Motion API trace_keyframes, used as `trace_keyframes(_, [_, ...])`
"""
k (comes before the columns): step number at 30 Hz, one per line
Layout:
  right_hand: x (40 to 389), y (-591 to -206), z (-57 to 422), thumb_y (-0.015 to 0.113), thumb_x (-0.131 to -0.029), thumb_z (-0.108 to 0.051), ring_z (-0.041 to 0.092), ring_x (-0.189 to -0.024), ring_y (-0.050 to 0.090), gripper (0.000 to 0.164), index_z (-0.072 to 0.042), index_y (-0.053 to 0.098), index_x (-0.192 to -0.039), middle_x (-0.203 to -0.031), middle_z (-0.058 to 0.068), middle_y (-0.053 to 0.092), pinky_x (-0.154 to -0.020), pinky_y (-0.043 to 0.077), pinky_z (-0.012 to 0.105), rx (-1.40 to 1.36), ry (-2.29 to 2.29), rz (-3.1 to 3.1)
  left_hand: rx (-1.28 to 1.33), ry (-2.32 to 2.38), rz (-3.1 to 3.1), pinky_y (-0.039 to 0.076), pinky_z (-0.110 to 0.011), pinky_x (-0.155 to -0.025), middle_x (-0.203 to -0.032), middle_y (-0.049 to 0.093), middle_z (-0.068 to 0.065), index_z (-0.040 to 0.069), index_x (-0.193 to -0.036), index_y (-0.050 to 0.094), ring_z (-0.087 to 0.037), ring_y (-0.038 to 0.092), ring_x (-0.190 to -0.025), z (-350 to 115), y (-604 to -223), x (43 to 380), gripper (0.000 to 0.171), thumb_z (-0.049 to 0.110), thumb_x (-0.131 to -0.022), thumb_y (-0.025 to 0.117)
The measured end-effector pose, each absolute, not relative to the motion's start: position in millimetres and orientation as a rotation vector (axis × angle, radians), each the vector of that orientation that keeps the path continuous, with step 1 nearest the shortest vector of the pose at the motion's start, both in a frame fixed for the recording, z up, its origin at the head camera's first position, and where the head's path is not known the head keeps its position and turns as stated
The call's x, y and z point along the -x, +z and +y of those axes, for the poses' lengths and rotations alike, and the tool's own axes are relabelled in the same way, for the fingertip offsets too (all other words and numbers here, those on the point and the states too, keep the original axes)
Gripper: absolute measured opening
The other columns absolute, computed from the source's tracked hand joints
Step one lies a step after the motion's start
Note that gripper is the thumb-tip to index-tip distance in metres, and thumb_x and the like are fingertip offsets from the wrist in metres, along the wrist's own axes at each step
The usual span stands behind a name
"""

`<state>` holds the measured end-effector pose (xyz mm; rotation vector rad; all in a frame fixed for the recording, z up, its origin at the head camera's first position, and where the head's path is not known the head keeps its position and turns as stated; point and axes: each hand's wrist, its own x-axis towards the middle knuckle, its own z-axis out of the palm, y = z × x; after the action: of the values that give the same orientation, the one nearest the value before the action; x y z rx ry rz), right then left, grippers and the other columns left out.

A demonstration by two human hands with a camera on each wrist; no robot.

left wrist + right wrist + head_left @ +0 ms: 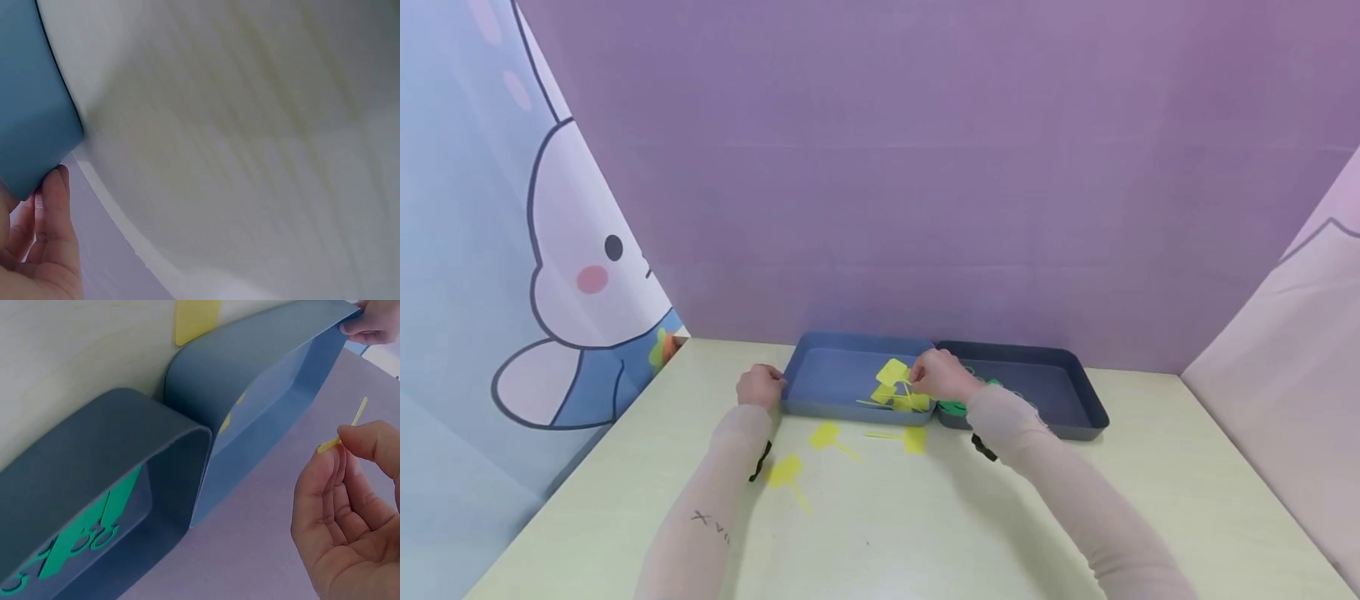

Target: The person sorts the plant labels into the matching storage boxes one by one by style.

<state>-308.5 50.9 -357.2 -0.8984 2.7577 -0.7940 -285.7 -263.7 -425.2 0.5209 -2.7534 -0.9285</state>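
My left hand [762, 386] grips the left edge of a blue tray [831, 375]; in the left wrist view the fingers [59, 219] bend round the tray's corner [44, 150]. Over the tray's right end, my right hand [942, 375] pinches a thin yellow plastic tag [329, 445] between thumb and fingertips. Seen from the head, a square yellow tag head [892, 372] shows beside those fingers. Below it, several yellow tags [901, 403] with narrow stems lie in the tray's right part.
A dark grey tray [1052, 392] adjoins the blue one on the right, with green pieces [94, 531] in its left end, some with hooked ends. On the table in front lie three yellow tags, one left [786, 472], one middle [825, 435], one right [915, 440]. A purple cloth [940, 183] hangs behind.
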Motion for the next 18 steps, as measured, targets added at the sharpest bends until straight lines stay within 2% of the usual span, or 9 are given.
trace_keyframes(3, [314, -362, 43, 0.063, -0.083, -0.005, 0.011, -0.051, 0.029, 0.018, -0.006, 0.065, -0.065, -0.079, -0.001, 0.06, -0.06, 0.035, 0.026, 0.891, -0.808, 2.748, -0.516, -0.912, -2.759, 0.048, -0.047, -0.081, -0.102, 0.066, -0.019, 0.0, -0.103, 0.066, -0.036, 0.06, -0.094, -264, -426, 286, 0.022, 0.013, -0.089, 0.055])
trace_keyframes(6, [319, -366, 37, 0.059, -0.083, -0.004, 0.011, -0.049, 0.019, 0.033, -0.01, 0.048, -0.053, -0.06, -0.003, 0.04, -0.053, 0.026, 0.024, 0.892, -0.81, 2.733, -0.514, -0.893, -2.766, 0.048, -0.047, -0.081, -0.102, 0.066, -0.019, 0.0, -0.104, 0.066, -0.036, 0.06, -0.094, -264, -425, 285, 0.023, 0.013, -0.089, 0.054])
trace_keyframes(10, [326, -370, 32, 0.055, -0.083, -0.001, 0.013, -0.048, 0.013, 0.043, -0.014, 0.033, -0.049, -0.052, -0.003, 0.018, -0.051, 0.018, 0.027, 0.892, -0.828, 2.713, -0.498, -0.857, -2.77, 0.048, -0.047, -0.081, -0.101, 0.066, -0.018, 0.0, -0.103, 0.067, -0.035, 0.061, -0.092, -263, -424, 286, 0.022, 0.013, -0.089, 0.055])
trace_keyframes(13, [329, -374, 29, 0.053, -0.083, 0.0, 0.013, -0.047, 0.012, 0.044, -0.015, 0.031, -0.048, -0.05, -0.004, 0.016, -0.058, 0.024, 0.03, 0.882, -0.824, 2.719, -0.49, -0.846, -2.768, 0.049, -0.046, -0.079, -0.099, 0.067, -0.018, 0.0, -0.101, 0.067, -0.035, 0.061, -0.089, -262, -423, 287, 0.021, 0.013, -0.089, 0.055])
trace_keyframes(18, [338, -387, 24, 0.052, -0.084, -0.001, 0.014, -0.048, 0.014, 0.044, -0.015, 0.032, -0.047, -0.05, -0.003, 0.019, -0.07, 0.027, 0.036, 0.851, -0.794, 2.746, -0.513, -0.856, -2.76, 0.049, -0.045, -0.078, -0.099, 0.067, -0.018, 0.0, -0.101, 0.067, -0.035, 0.061, -0.089, -260, -423, 286, 0.021, 0.013, -0.089, 0.056])
